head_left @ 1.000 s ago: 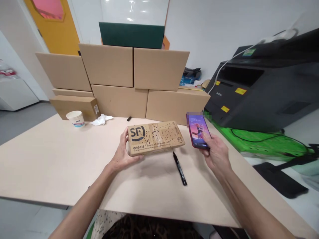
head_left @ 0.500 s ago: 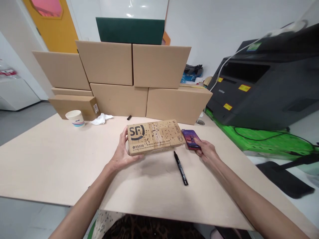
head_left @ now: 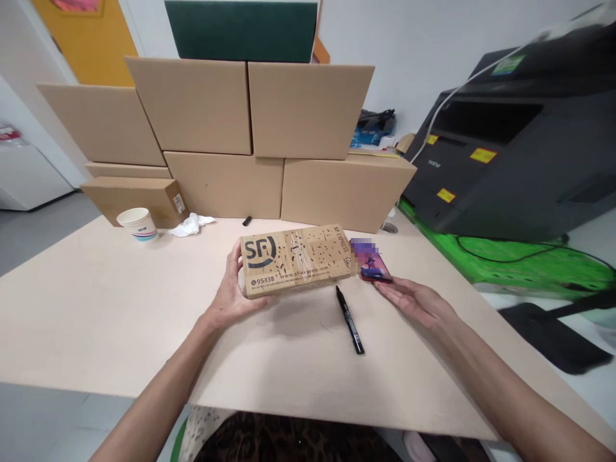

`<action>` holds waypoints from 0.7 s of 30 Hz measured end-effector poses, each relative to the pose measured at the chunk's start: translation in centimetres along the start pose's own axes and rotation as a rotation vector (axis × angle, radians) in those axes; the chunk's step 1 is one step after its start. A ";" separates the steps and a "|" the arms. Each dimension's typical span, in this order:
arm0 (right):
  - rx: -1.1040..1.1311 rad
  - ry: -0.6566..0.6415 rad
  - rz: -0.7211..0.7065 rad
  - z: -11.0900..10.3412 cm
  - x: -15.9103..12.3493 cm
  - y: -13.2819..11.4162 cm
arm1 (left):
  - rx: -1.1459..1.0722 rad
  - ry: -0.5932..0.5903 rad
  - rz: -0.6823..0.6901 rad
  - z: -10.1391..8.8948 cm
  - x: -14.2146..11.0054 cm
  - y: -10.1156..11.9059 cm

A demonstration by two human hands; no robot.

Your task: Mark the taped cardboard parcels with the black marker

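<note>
My left hand (head_left: 233, 285) grips the left end of a brown SF Express box (head_left: 298, 260), thumb along its lower edge and fingers behind. The box is tilted, with its printed top facing me. At its right end lies a phone (head_left: 373, 262) with a purple-pink picture on its face, part of which is blurred out. My right hand (head_left: 416, 301) is at the phone's near edge with fingers stretched out, fingertips touching or just under that edge. A black marker (head_left: 350, 321) lies uncapped on the table, between the box and my right forearm.
Stacked cardboard boxes (head_left: 206, 109) stand along the back of the table (head_left: 96, 308), with a green box (head_left: 240, 32) on top. A paper cup (head_left: 138, 224), crumpled tissue (head_left: 192, 224) and small black cap (head_left: 247, 221) sit before them. A dark printer (head_left: 481, 160) is at the right.
My right thumb has come off the phone's face, and the hand has shifted down and right with its fingers straightened. My left hand still holds the box. The camera view has shifted slightly.
</note>
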State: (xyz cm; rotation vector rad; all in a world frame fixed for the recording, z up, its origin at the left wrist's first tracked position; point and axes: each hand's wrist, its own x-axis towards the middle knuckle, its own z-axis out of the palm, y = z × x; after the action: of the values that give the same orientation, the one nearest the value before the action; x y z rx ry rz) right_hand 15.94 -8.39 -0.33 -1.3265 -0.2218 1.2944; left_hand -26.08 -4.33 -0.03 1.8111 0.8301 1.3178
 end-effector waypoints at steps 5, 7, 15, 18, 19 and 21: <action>0.041 0.012 0.061 -1.3 -0.4 -0.1 | 0.042 -0.023 -0.041 0.0 0.0 0.3; 0.046 -0.005 0.064 -1.5 -0.5 0.0 | 0.057 -0.019 -0.039 0.0 0.1 0.4; 0.033 0.023 -0.033 -0.3 -2.3 0.5 | 0.030 -0.003 -0.054 0.1 0.0 0.4; -0.011 -0.091 -0.177 1.2 -3.4 1.4 | -0.033 0.051 -0.068 0.4 0.2 0.4; -0.041 -0.142 -0.229 2.0 -3.7 1.8 | -0.067 0.071 -0.081 0.5 0.3 0.4; -0.109 -0.243 -0.289 4.0 -4.2 2.6 | -0.142 0.116 -0.115 1.0 0.5 0.4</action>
State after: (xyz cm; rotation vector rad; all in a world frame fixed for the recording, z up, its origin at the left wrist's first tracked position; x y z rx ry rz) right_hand 10.04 -10.05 1.11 -1.1748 -0.6382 1.2057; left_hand -24.99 -4.30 0.37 1.5657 0.8666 1.3817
